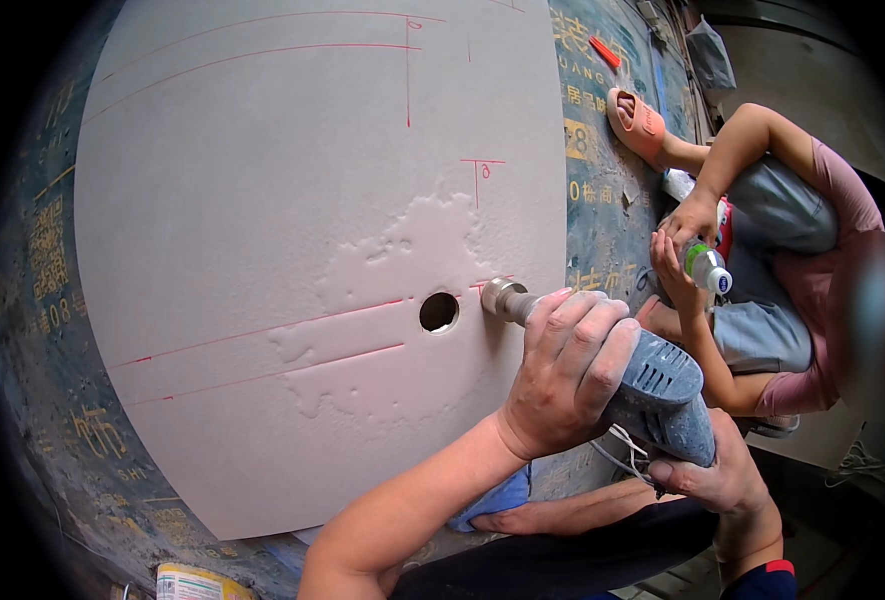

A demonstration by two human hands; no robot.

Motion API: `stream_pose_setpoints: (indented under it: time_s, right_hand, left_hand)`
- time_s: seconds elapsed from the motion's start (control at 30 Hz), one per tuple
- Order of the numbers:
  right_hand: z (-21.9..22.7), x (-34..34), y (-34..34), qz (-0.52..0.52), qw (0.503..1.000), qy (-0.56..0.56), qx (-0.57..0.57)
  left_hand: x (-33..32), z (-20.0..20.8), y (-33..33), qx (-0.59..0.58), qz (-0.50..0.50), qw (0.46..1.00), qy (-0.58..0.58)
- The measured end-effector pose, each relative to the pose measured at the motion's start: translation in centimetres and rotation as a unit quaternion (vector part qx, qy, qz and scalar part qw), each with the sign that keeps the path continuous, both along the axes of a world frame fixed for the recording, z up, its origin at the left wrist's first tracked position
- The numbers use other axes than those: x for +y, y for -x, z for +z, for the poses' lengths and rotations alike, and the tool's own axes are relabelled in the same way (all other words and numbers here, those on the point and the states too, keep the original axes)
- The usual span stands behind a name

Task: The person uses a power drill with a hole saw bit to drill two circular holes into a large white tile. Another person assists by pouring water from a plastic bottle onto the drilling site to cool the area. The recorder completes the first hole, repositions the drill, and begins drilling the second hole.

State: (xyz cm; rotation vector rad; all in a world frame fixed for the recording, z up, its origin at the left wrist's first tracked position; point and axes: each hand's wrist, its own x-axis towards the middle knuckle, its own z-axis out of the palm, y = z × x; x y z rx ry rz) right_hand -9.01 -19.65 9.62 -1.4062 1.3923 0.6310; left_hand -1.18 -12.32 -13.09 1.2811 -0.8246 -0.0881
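A dusty blue-grey angle grinder (662,375) is held in both my hands. My left hand (567,360) wraps round its front end, and my right hand (717,475) grips the rear of the body. A silvery cylindrical core bit (503,298) on the grinder points left, over a large pale tile (212,220). Whether the bit touches the tile I cannot tell. Just left of it, a round hole (439,312) goes through the tile. Water (392,375) lies around the hole, and thin red lines are drawn across the surface.
At the right a crouching person holds a plastic bottle (705,265) with a white cap, tilted toward the tile. A red-orange marker (605,51) lies on the printed dark green floor sheet (592,220). A yellow-and-white container (197,583) stands at bottom left. A cord hangs by the grinder.
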Motion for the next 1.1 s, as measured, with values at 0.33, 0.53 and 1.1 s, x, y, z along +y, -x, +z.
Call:
stream_pose_setpoints:
  time_s: [0.33, 0.53, 1.1]
  right_hand:
    - [-0.2, 0.0, 0.6, 0.000, 1.000, 0.001, -0.006]
    - [0.0, 0.1, 0.3, -0.001, 1.000, -0.010, -0.001]
    - [-0.1, 0.1, 0.3, 0.000, 1.000, -0.005, -0.010]
  left_hand:
    - [0.1, 0.2, 0.1, 0.009, -0.005, 1.000, 0.001]
    - [0.2, 0.2, 0.1, 0.013, -0.006, 1.000, 0.001]
    - [0.2, 0.3, -0.1, 0.013, -0.014, 1.000, 0.002]
